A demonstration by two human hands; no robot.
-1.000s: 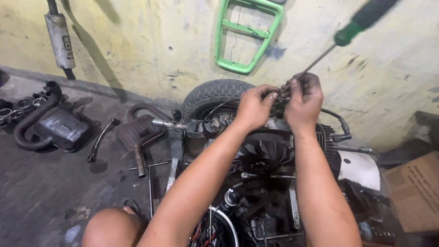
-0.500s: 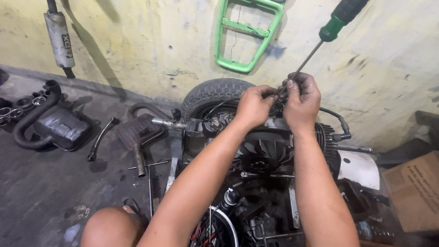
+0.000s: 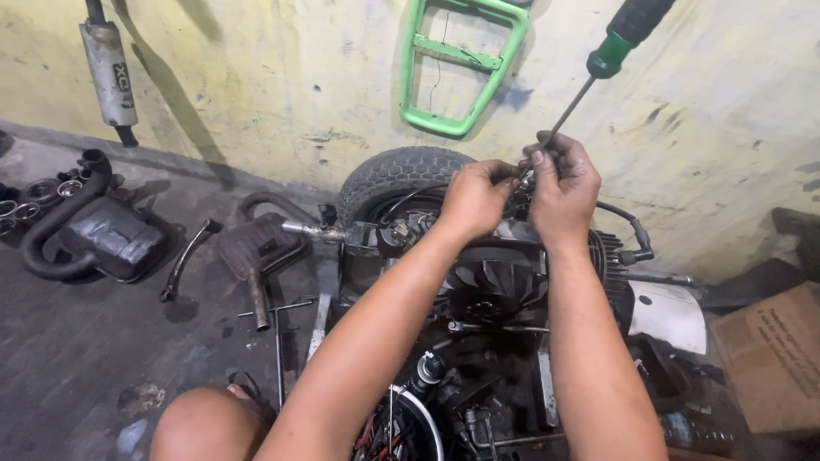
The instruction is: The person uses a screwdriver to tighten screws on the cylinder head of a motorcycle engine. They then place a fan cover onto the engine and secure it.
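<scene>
**Working a small part at the far end of the stripped scooter**

Starting at the far left, an exhaust pipe (image 3: 109, 72) hangs on the yellow wall, with a black air-box and hose (image 3: 97, 231) on the floor below it. Further right, a green frame (image 3: 462, 59) hangs on the wall above the tyre (image 3: 396, 175).

Your left hand (image 3: 474, 198) is pinched shut on a small part just above the engine (image 3: 500, 281), though what it grips is hidden by your fingers. Your right hand (image 3: 564, 186) touches it, clenched round the shaft of a green-and-black screwdriver (image 3: 612, 46) whose handle points up and away. A cardboard box (image 3: 787, 358) sits at the far right.

You look to be mid-way through turning or prying a fastener here. Any next move calls for a steady tip and a firm left-hand hold.
</scene>
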